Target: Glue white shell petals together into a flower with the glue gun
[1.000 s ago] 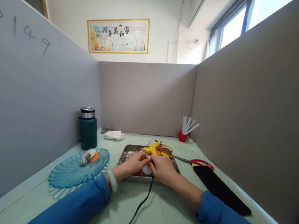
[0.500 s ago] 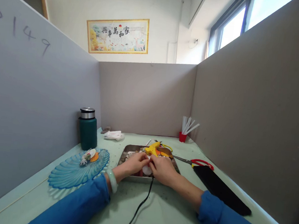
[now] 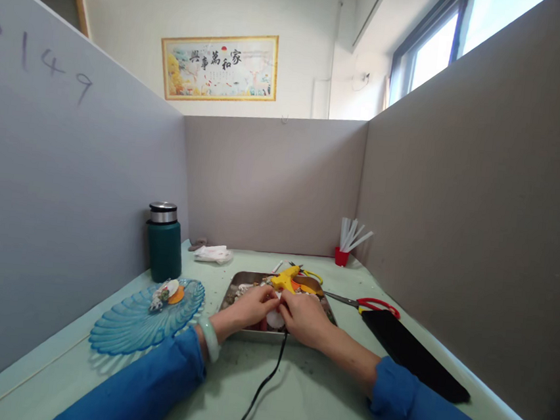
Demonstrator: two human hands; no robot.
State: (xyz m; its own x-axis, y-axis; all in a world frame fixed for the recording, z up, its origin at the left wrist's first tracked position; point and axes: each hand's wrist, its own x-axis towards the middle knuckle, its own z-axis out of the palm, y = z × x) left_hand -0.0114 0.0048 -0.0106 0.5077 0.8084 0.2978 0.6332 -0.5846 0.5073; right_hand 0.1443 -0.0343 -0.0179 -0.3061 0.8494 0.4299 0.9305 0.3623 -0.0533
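Observation:
My left hand [image 3: 247, 308] and my right hand [image 3: 305, 316] meet over a metal tray [image 3: 234, 283] of small shells and stones. Both hands pinch a small pale piece [image 3: 274, 318] between their fingertips; it looks like a white shell. A yellow glue gun [image 3: 285, 278] rests at the tray's far side, just beyond my fingers. Its black cord [image 3: 256, 396] runs toward me between my forearms. Blue sleeves cover both arms, and a pale green bangle [image 3: 209, 338] sits on my left wrist.
A blue shell-shaped glass plate [image 3: 140, 323] with a few shells lies to the left, beside a dark green flask [image 3: 164, 242]. Red-handled scissors [image 3: 368, 304] and a black flat case [image 3: 414, 355] lie right. A red cup of glue sticks [image 3: 343, 251] and crumpled plastic [image 3: 212, 253] sit at the back. Partition walls enclose the desk.

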